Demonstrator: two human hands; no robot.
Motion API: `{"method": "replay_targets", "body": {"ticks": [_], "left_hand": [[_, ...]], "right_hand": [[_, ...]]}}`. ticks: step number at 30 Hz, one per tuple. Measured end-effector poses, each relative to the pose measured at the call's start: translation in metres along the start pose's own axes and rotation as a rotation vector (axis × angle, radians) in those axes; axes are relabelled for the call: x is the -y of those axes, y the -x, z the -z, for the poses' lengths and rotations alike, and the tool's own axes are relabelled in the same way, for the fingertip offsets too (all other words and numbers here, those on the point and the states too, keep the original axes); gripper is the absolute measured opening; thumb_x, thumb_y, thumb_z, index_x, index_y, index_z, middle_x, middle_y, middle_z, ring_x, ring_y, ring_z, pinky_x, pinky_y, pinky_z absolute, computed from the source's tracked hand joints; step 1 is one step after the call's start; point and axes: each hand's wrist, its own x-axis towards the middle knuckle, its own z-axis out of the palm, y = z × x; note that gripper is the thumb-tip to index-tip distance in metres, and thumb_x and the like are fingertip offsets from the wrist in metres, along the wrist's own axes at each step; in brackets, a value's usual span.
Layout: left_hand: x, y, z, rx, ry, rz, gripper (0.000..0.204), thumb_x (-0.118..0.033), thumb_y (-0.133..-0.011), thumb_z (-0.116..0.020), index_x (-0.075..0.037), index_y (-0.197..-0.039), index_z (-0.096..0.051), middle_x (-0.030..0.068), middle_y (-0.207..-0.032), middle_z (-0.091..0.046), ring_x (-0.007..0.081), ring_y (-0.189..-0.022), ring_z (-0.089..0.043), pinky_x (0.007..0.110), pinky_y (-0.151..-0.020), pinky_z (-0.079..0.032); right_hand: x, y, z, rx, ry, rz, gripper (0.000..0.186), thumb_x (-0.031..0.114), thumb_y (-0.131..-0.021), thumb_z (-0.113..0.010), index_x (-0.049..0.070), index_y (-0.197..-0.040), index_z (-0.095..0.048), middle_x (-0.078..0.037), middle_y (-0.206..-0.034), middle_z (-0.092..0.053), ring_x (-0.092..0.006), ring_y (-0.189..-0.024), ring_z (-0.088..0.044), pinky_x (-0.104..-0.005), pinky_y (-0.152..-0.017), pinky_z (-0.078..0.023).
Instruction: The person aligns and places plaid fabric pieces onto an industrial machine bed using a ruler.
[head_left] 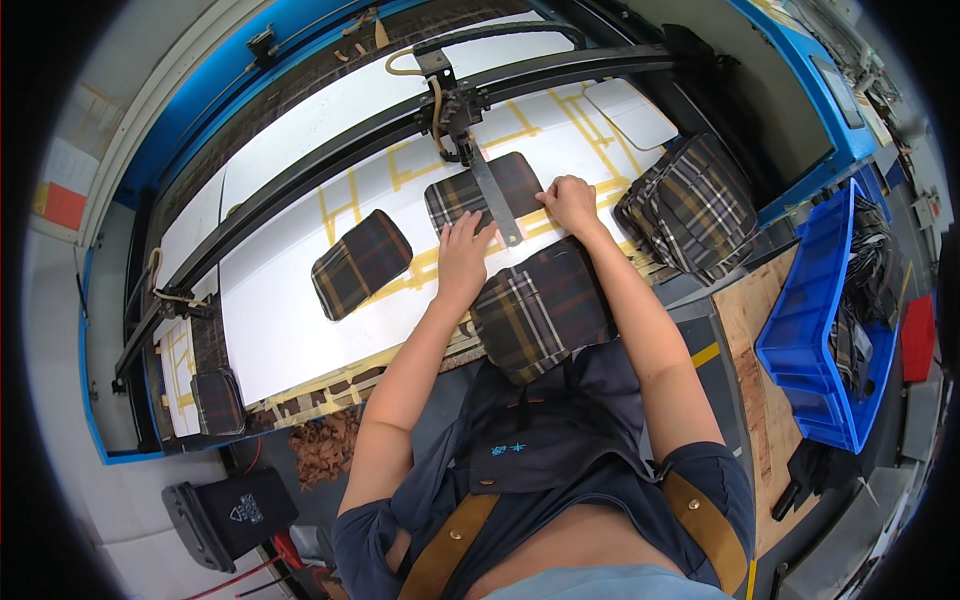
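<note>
A plaid fabric panel lies on the white machine bed under the cutting head, crossed by a metal ruler. My left hand rests with fingers apart on the panel's lower edge, left of the ruler. My right hand has its fingers curled and closed at the panel's right edge. A stack of plaid pieces lies at the bed's front between my forearms. A separate plaid piece lies to the left, and another stack sits to the right.
A black gantry rail spans the bed, with yellow tape strips around. At right are a wooden board, a blue crate of dark pieces and the machine's blue housing. A black bin and brown scraps lie below left.
</note>
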Motion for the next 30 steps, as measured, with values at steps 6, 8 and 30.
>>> {"method": "replay_targets", "body": {"ticks": [6,8,30], "left_hand": [[0.002,0.001,-0.003,-0.017,0.015,0.001,0.048,0.006,-0.082,-0.051,-0.010,-0.126,-0.063,0.0165,-0.140,-0.053,0.0356,-0.137,-0.043,0.054,-0.114,-0.029],[0.003,0.001,-0.003,-0.013,0.016,0.005,0.048,0.006,-0.082,-0.051,-0.009,-0.125,-0.063,0.0166,-0.139,-0.053,0.0358,-0.136,-0.043,0.054,-0.114,-0.029],[0.002,0.001,-0.004,-0.017,0.057,0.008,0.050,0.007,-0.078,-0.052,-0.010,-0.124,-0.063,0.0164,-0.137,-0.053,0.0343,-0.136,-0.042,0.057,-0.113,-0.029]], "right_hand": [[-0.012,-0.003,0.013,0.081,-0.100,-0.066,0.020,0.022,-0.081,-0.075,0.004,-0.088,-0.070,-0.018,-0.088,-0.069,-0.0372,-0.089,-0.065,-0.0465,-0.081,-0.048],[-0.013,-0.004,0.013,0.063,-0.160,-0.087,0.019,0.017,-0.082,-0.072,0.003,-0.095,-0.069,-0.019,-0.089,-0.068,-0.0381,-0.089,-0.065,-0.0460,-0.082,-0.048],[0.039,0.010,-0.018,0.290,-0.489,-0.012,0.015,0.012,-0.086,-0.072,-0.001,-0.090,-0.065,-0.007,-0.070,-0.061,-0.0185,-0.058,-0.057,-0.0302,-0.055,-0.048]]}}
